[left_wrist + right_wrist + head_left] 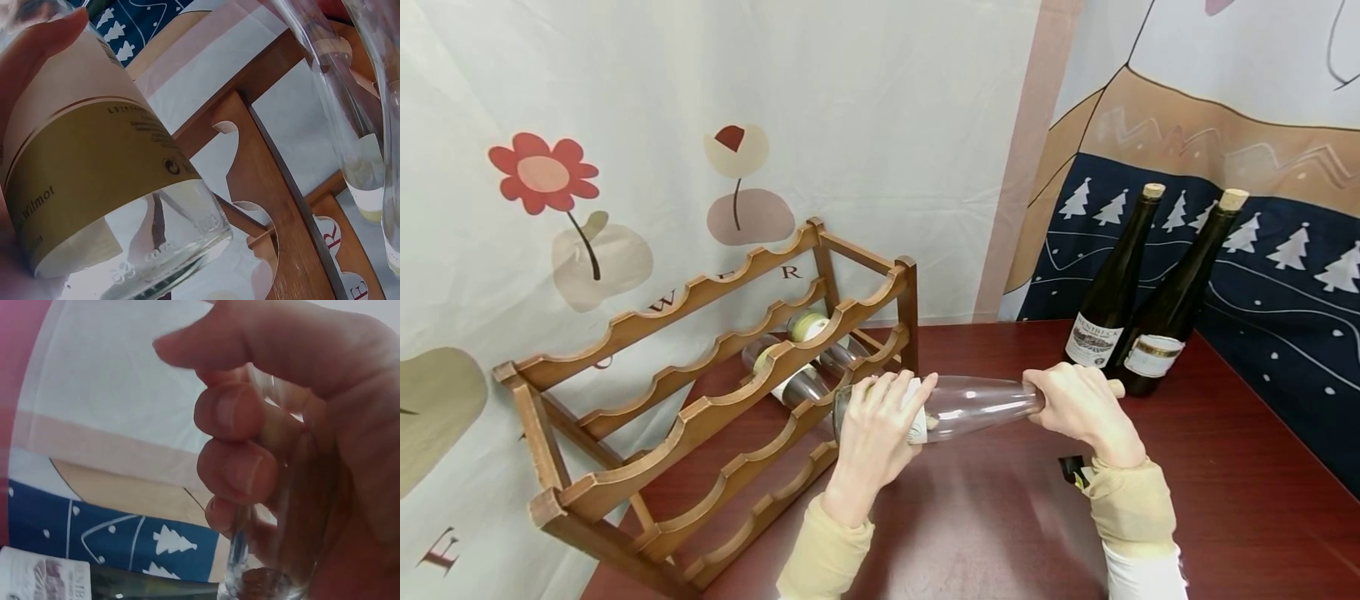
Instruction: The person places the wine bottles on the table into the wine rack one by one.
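A clear glass wine bottle (pixel 977 406) lies nearly level between my two hands, its base toward the wooden wine rack (pixel 718 414). My left hand (pixel 880 421) grips the body near the base, over the label (pixel 100 169). The right hand (pixel 1081 408) has its fingers curled round the neck, and a cork (pixel 1117 388) shows just past it. In the left wrist view, the thumb (pixel 53 31) lies across the bottle's side. Glass of the neck (pixel 269 584) shows below the curled fingers (pixel 237 469) in the right wrist view. The rack stands left of both hands.
Two clear bottles (pixel 801 387) lie in the rack's right part. Two dark corked bottles (pixel 1093 333) stand at the back right by the printed curtain (pixel 917 108). A small black object (pixel 1072 469) is on the red table (pixel 977 533) near the right wrist.
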Tool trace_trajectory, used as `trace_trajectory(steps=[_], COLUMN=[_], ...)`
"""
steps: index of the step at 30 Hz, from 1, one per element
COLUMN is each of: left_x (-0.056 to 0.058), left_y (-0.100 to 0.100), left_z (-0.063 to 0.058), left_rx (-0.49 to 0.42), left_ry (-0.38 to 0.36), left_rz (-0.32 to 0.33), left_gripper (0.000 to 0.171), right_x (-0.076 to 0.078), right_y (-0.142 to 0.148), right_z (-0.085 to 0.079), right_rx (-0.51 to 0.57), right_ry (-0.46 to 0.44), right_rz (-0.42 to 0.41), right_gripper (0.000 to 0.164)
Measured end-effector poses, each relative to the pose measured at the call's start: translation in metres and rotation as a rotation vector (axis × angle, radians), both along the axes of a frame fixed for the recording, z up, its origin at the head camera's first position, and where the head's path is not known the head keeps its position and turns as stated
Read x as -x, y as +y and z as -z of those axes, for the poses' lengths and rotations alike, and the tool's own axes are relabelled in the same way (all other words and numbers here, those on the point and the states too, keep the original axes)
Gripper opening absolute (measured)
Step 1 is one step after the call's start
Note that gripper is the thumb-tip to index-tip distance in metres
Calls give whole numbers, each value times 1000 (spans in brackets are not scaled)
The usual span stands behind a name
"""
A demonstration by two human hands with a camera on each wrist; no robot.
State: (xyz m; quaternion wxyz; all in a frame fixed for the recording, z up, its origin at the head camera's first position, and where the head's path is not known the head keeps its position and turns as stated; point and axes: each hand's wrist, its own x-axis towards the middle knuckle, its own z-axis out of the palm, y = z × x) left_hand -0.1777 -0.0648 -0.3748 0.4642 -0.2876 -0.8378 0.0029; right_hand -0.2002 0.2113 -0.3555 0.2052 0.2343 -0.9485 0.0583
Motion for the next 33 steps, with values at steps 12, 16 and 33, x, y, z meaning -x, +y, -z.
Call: trace_trajectory(steps=[12, 16, 33], left_x=[-9, -12, -28], left_y=[-4, -7, -51], left_z=[-13, -18, -43], left_rx=[10, -21, -276], left_ry=[-110, -164, -34], left_rz=[28, 86, -15], left_gripper=[88, 85, 51], right_x=[-3, -7, -37], right_y=[-3, -5, -35], right_z=[5, 9, 13], right_rx=[70, 96, 247], right_ry=[77, 53, -175], right_rz=[21, 59, 299], right_gripper=[25, 23, 25])
